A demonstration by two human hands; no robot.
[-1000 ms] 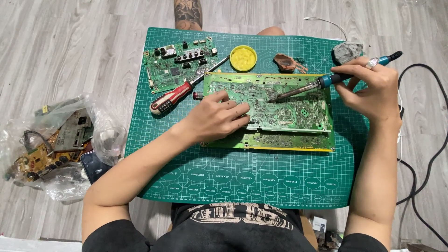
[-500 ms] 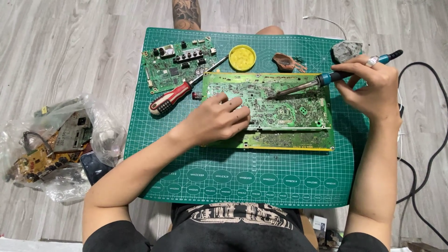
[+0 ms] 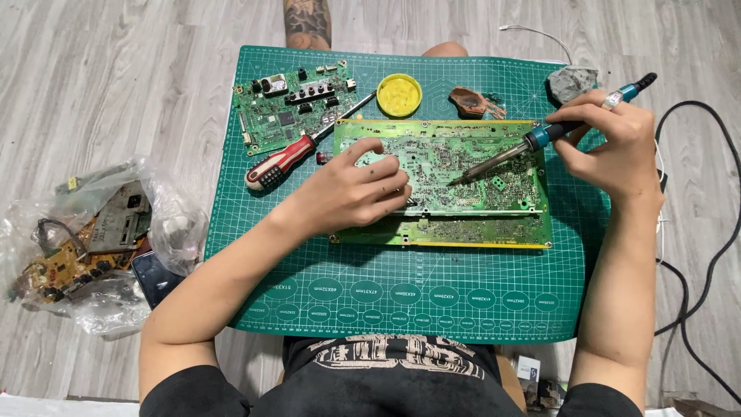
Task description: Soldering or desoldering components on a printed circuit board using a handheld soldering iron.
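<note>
Two stacked circuit boards lie in the middle of the green cutting mat spread on the wooden floor, and little has shifted over the last second: the upper board sits a touch more square to the mat's grid than before. At the mat's far-left corner a smaller circuit board rests beside a red-and-black screwdriver, with a round yellow tin just past it. Off the mat to the left lies a clear bag of scrap boards. The left hand presses flat on the upper board's left part, fingers curled, pinning it as it did a second ago. The right hand stays clamped around the blue-handled soldering iron, whose tip has crept slightly inward and now meets the board near its centre; whether it truly touches a joint is hard to tell from this height. The soldering seems to be continuing at one spot.
</note>
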